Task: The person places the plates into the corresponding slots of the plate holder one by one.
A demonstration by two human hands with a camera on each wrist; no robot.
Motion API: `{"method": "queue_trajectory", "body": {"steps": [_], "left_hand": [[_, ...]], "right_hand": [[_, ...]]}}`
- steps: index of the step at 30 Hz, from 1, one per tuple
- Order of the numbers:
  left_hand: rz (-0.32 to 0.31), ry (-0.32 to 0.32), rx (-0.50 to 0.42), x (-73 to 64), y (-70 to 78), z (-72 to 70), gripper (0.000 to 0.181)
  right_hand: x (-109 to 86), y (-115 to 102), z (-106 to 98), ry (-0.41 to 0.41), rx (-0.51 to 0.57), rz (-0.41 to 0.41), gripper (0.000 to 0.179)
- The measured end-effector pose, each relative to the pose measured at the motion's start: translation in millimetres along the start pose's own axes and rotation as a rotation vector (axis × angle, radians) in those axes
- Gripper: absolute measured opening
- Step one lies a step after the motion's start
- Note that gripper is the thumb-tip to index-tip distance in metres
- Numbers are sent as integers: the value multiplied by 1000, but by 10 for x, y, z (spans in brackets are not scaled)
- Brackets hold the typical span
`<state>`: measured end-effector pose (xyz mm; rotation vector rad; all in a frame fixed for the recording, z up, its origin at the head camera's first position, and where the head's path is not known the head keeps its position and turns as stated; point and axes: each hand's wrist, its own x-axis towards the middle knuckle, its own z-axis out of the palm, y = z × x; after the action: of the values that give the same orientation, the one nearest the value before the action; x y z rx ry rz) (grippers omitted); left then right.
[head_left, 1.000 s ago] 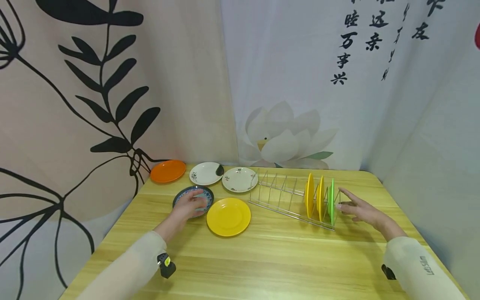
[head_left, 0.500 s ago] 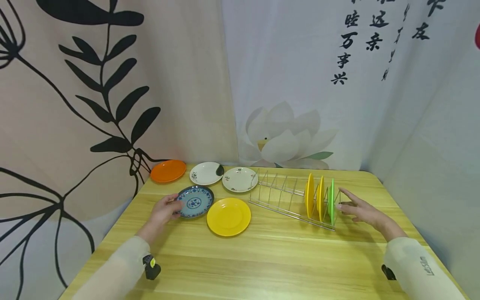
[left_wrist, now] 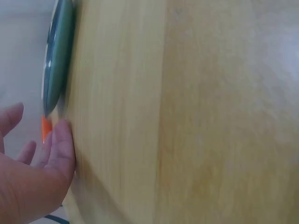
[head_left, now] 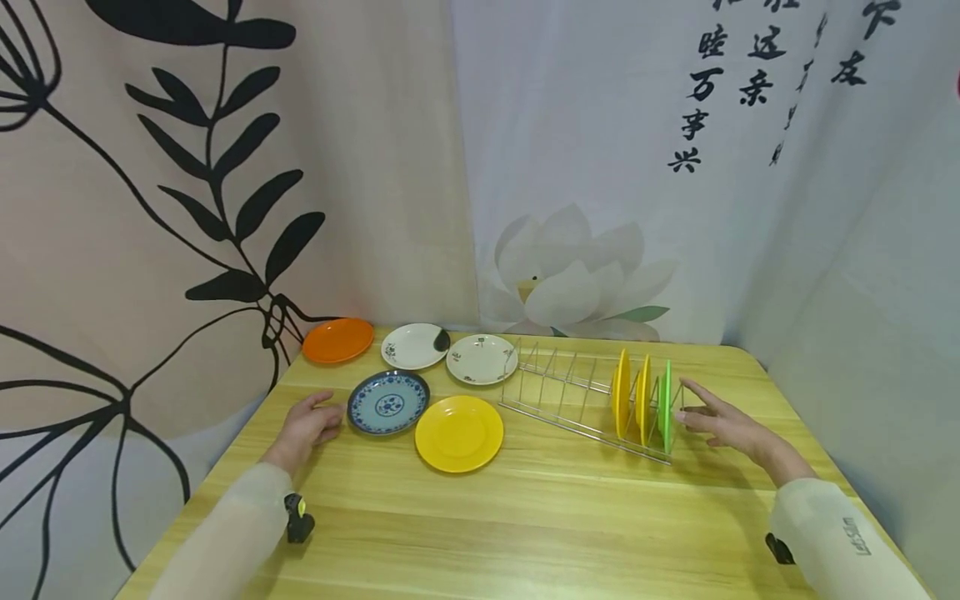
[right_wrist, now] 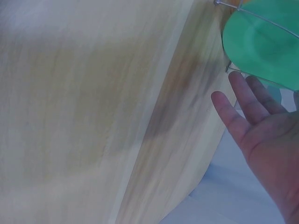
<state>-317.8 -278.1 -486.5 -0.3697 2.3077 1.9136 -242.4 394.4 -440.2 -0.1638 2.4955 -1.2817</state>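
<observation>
My left hand (head_left: 307,427) hovers low over the table just left of the blue patterned plate (head_left: 388,402), its fingers loosely bent and holding nothing. In the left wrist view that plate (left_wrist: 60,56) shows edge-on beyond the fingertips. A yellow plate (head_left: 459,434) lies flat to the right of the blue one. At the right end of the wire dish rack (head_left: 585,429), my right hand (head_left: 731,423) has its fingers extended toward the frame. The green plate (head_left: 665,407) stands upright in the end slot, beside two upright yellow plates (head_left: 621,393). In the right wrist view the green plate (right_wrist: 266,42) is past the fingertips.
Behind the blue plate lie an orange plate (head_left: 337,341) and two white patterned plates (head_left: 415,347), (head_left: 482,360) along the table's back edge. Printed curtains (head_left: 375,167) hang behind the wooden table (head_left: 480,533).
My left hand has drawn back leftward from over the blue patterned plate to beside its left edge, uncovering it. The right hand stays by the rack. The head view has shifted slightly.
</observation>
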Motion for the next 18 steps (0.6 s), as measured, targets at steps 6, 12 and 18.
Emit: {"method": "queue_trajectory", "body": {"steps": [6, 12, 18], "left_hand": [[-9, -2, -3, 67, -32, 76, 70], [-26, 9, 23, 79, -11, 165, 67], [-35, 19, 34, 106, -5, 220, 65]], "right_hand": [[1, 5, -2, -1, -2, -4, 83], [9, 19, -7, 0, -5, -14, 83], [7, 31, -11, -4, 1, -11, 82]]}}
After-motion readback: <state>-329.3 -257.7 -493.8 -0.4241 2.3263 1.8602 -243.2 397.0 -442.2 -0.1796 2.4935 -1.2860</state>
